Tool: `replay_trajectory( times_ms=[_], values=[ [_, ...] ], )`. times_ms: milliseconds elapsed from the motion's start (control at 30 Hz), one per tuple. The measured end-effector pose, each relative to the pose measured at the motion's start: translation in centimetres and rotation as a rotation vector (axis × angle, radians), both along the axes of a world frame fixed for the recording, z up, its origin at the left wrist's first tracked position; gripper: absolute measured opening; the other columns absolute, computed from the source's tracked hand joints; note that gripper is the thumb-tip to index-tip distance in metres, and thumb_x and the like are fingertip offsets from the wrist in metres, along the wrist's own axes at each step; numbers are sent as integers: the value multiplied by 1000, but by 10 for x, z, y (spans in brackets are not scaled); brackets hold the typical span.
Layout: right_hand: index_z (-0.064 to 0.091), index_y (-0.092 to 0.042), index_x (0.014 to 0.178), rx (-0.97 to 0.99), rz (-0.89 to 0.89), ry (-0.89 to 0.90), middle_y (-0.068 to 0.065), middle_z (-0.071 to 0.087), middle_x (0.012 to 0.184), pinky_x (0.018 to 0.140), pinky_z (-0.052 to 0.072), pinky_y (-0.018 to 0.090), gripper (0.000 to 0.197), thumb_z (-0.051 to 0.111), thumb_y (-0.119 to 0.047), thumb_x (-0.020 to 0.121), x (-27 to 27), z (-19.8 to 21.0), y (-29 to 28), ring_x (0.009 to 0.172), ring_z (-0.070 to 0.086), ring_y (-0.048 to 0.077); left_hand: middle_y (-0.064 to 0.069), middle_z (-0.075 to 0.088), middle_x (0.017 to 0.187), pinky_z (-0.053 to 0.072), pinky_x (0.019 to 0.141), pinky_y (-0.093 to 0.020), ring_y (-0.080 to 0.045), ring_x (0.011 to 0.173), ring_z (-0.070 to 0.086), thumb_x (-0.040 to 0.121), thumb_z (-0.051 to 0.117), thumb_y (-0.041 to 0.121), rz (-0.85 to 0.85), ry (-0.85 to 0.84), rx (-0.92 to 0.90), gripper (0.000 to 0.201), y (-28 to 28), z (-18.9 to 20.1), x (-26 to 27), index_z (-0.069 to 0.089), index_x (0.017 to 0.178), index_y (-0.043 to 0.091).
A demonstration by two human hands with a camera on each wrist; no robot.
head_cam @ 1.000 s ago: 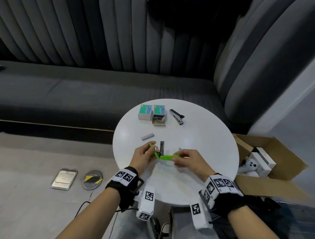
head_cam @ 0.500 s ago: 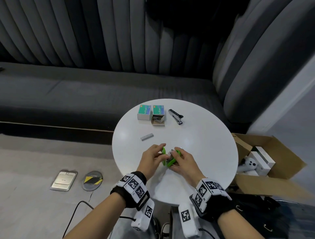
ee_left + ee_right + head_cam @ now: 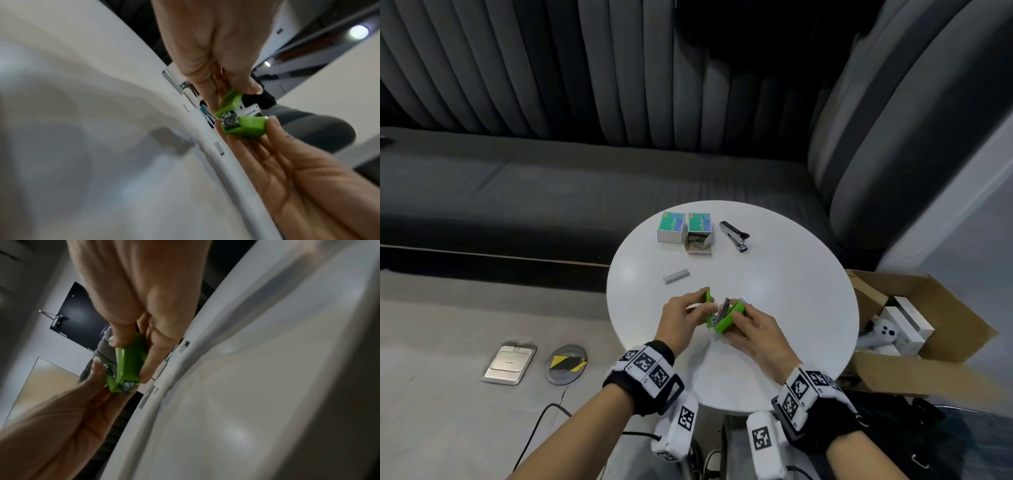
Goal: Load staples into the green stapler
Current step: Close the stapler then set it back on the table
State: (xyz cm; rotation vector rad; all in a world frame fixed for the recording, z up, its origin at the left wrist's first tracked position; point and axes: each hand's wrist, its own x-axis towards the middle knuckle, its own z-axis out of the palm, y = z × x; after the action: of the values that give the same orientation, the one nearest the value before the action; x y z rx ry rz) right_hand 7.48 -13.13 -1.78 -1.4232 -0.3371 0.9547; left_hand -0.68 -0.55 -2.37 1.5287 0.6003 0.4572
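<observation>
The green stapler (image 3: pixel 725 317) is held just above the near part of the white round table (image 3: pixel 791 291), hinged open in a V with its metal staple channel showing. My left hand (image 3: pixel 702 310) pinches the thin green arm (image 3: pixel 230 100) between thumb and fingers. My right hand (image 3: pixel 738 318) grips the thicker green body (image 3: pixel 244 126) from the right; in the right wrist view the stapler (image 3: pixel 129 368) sits between its thumb and fingers. A loose strip of staples (image 3: pixel 676 276) lies on the table beyond the hands. I cannot see whether the channel holds staples.
At the table's far side stand a closed staple box (image 3: pixel 671 227), an open staple box (image 3: pixel 699 234) and a black stapler (image 3: pixel 734 236). A dark sofa runs behind the table. An open cardboard box (image 3: pixel 928 329) sits on the floor to the right.
A second ago the stapler lay spread wide on the table. Both hands have since come together and folded it into a narrow V, slightly nearer to me.
</observation>
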Motion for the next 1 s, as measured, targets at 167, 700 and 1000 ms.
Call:
replay_trajectory(
  times_ms=[167,700,1000],
  values=[
    [59,-15,113,36,-34,15,11,63,111,70,57,21,25,54,-8,90,-3,8,7,93,63,18,-11,61,90,54,86,-34,-20,84,57,94,45,18,-55,-3,-93,25,-8,2,2,64,98,2],
    [62,-18,109,42,34,-160,10,67,100,73,54,19,40,65,6,78,2,9,1,82,66,12,0,61,96,52,85,-30,-15,86,61,59,70,48,-169,82,173,62,-2,11,2,49,110,22],
    [62,-26,93,-42,124,-292,-2,65,91,82,52,25,46,77,6,63,9,8,-4,91,60,15,-8,60,116,49,92,-18,-18,106,60,78,69,25,-363,64,193,52,4,2,-3,48,124,12]
  ],
)
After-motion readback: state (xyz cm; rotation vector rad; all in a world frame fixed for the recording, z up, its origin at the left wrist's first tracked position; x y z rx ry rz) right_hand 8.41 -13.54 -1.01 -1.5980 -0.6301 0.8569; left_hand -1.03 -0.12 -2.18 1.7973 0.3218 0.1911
